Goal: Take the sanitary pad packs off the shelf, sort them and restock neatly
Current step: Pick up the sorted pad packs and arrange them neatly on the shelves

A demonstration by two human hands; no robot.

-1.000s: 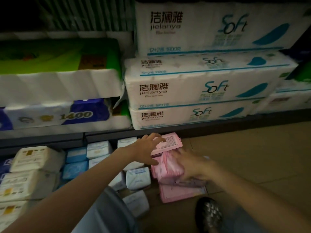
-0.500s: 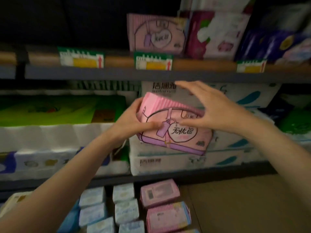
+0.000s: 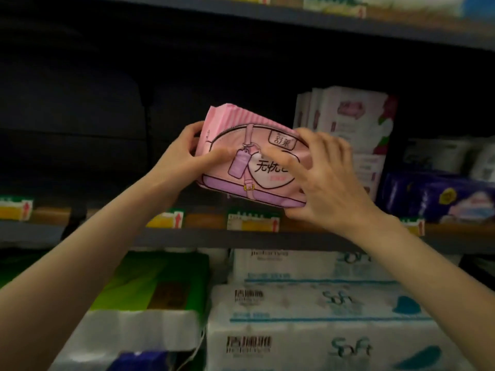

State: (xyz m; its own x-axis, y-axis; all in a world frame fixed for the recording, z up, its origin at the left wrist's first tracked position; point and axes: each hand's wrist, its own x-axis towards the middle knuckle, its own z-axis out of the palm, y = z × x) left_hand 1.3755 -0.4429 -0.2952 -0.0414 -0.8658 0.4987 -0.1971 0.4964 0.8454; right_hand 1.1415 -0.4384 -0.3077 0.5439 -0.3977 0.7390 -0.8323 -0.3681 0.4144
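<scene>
Pink pad pack (image 3: 249, 159) now sits higher, level with the dark shelf (image 3: 241, 236) opening. Left hand (image 3: 184, 153) and right hand (image 3: 326, 180) both grip its ends.

"无忧" on pink pack (image 3: 249, 167); "Soft" on tissue bale (image 3: 334, 346)

A shop aisle, dark shelf (image 3: 241, 236) edged with price tags (image 3: 253, 223), stacked tissue packs (image 3: 321, 330) below
</scene>
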